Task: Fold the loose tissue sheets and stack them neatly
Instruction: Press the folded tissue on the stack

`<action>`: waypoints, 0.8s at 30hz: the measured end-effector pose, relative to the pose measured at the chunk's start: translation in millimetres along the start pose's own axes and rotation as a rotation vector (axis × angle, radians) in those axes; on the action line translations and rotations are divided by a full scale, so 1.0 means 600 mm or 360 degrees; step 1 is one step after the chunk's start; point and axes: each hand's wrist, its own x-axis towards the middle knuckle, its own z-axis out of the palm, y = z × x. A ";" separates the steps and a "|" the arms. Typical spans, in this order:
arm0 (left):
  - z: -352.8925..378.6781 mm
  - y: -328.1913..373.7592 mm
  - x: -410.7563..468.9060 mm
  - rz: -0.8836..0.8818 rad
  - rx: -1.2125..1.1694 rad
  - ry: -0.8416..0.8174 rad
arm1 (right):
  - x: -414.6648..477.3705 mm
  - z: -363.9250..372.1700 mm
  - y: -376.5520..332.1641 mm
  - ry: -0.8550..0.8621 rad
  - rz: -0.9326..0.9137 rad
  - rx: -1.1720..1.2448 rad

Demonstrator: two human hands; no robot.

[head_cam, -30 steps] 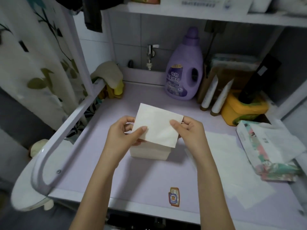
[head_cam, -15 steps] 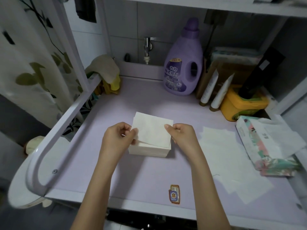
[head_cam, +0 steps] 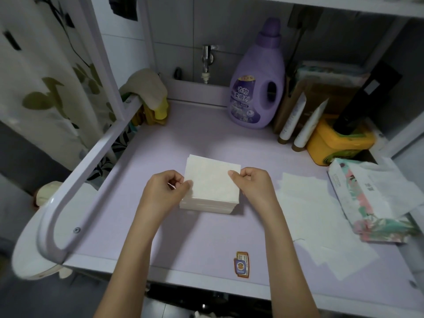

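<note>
A folded white tissue sheet (head_cam: 212,177) lies on top of a stack of folded tissues (head_cam: 208,206) in the middle of the lilac tabletop (head_cam: 183,237). My left hand (head_cam: 164,193) pinches the sheet's left edge between thumb and fingers. My right hand (head_cam: 253,184) pinches its right edge the same way. Loose unfolded tissue sheets (head_cam: 319,221) lie spread flat to the right of the stack. An opened floral tissue pack (head_cam: 376,203) lies at the far right.
A purple softener bottle (head_cam: 258,83), two white tubes (head_cam: 298,125) and a yellow tub (head_cam: 337,143) stand along the back. A curved white rail (head_cam: 91,166) bounds the left side. A small sticker (head_cam: 241,264) sits near the front edge.
Both hands have lowered the folded sheet from a raised, tilted position down onto the stack, where it now lies flat. The camera view has tipped a little downward.
</note>
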 end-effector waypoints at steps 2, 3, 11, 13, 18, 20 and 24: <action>0.000 0.000 0.001 -0.0011 -0.0003 -0.0001 | 0.000 0.000 0.001 -0.0008 0.0008 -0.0002; 0.000 0.000 0.001 -0.0021 -0.0006 -0.0004 | 0.000 0.001 0.001 -0.0015 0.0012 0.0002; 0.004 -0.004 0.003 -0.0111 -0.0149 -0.0067 | 0.009 0.006 0.012 -0.0025 0.0068 0.0080; 0.004 -0.005 0.004 -0.0122 -0.0191 -0.0078 | 0.010 0.006 0.014 -0.0027 0.0085 0.0110; 0.005 -0.008 0.005 -0.0119 -0.0234 -0.0104 | 0.008 0.008 0.013 -0.0037 0.0102 0.0123; 0.005 -0.006 0.005 -0.0112 -0.0241 -0.0109 | 0.009 0.008 0.011 -0.0046 0.0105 0.0121; 0.004 -0.008 0.006 -0.0132 -0.0274 -0.0160 | 0.006 0.002 0.006 -0.0089 0.0086 0.0144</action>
